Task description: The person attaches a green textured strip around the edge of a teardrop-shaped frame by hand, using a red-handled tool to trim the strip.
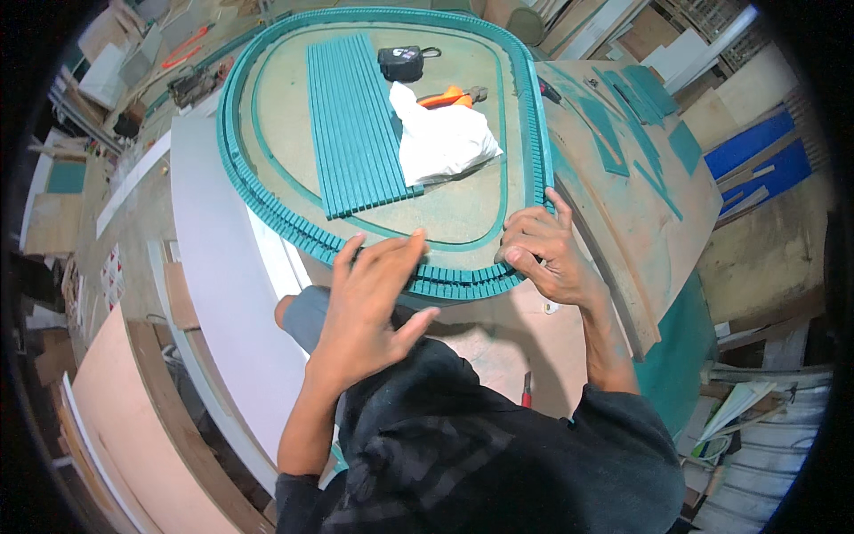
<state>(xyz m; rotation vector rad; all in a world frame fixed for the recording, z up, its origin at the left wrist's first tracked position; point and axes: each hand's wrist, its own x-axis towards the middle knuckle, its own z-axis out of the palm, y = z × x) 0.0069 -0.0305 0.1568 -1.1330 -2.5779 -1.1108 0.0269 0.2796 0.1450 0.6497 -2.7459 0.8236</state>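
A green strip with many cuts across it curves around the edge of a rounded beige board. My left hand hovers at its near side, fingers spread, seemingly holding nothing. At the near right corner, my right hand grips the strip with bent fingers, the index finger stretched along its outer side. Flat on the board lie several narrow green slats side by side. Beside them are a white plastic bag, orange-handled pliers and a black tape measure.
On the right, a wooden table carries green offcuts. A large pale curved panel stands at the left, with a pinkish-brown board further out. Below the rim, a red-handled tool lies near my body.
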